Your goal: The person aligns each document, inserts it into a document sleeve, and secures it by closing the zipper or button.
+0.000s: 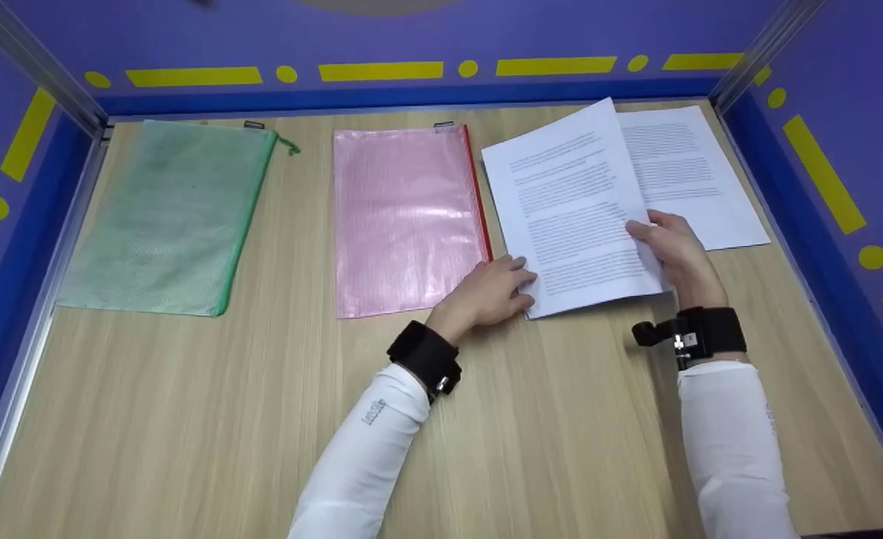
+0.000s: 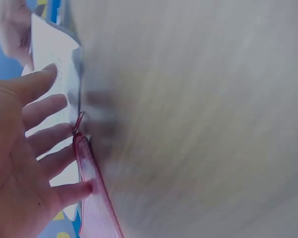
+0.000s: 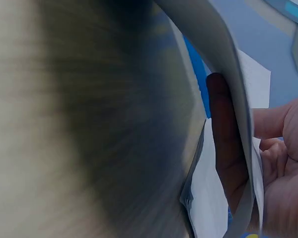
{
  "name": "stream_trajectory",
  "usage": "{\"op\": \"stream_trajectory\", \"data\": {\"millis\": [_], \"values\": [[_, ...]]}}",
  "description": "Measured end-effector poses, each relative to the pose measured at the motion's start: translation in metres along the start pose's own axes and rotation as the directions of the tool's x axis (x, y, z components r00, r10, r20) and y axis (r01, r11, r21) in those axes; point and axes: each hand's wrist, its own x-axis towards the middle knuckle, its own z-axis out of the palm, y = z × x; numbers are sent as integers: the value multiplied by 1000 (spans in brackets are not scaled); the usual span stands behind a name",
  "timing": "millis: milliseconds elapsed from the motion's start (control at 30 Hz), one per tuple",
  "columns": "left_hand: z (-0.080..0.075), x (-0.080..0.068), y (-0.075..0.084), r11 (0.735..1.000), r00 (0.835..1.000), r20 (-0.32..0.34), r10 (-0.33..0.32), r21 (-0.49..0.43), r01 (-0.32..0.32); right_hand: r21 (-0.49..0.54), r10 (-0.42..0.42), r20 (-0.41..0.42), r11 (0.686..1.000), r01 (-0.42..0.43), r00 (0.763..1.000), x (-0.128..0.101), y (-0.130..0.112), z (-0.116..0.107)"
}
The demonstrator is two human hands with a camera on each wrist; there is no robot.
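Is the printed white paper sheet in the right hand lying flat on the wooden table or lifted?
Lifted. The printed white paper sheet is pinched by the right hand, its right edge raised above another sheet; the left hand touches its lower left corner.

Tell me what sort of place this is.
Likely a walled desk set up for recording paperwork handling: a light wooden tabletop boxed in by purple walls with yellow markings, bearing a green mesh zip pouch, a pink mesh zip pouch and printed white paper sheets.
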Motion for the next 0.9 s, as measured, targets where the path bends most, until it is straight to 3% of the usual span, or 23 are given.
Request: {"op": "stream_trajectory", "data": {"millis": [200, 400, 633, 733, 900], "values": [[-9, -9, -10, 989, 995, -103, -3, -150, -13, 108, -42, -100, 993, 52, 994, -4, -1, 10], [-20, -22, -23, 961, 977, -185, -108, -272, 55, 301, -78, -118, 947, 110, 990, -3, -3, 36], [-23, -39, -44, 944, 945, -258, -199, -308, 115, 350, -85, -146, 927, 132, 986, -1, -5, 72], [-23, -45, -50, 926, 914, -333, -233, -363, 104, 385, -79, -139, 914, 127, 987, -3, -5, 85], [-23, -54, -58, 870, 822, -483, -302, -492, 31, 458, -89, -72, 882, 112, 993, -7, -7, 104]]}}
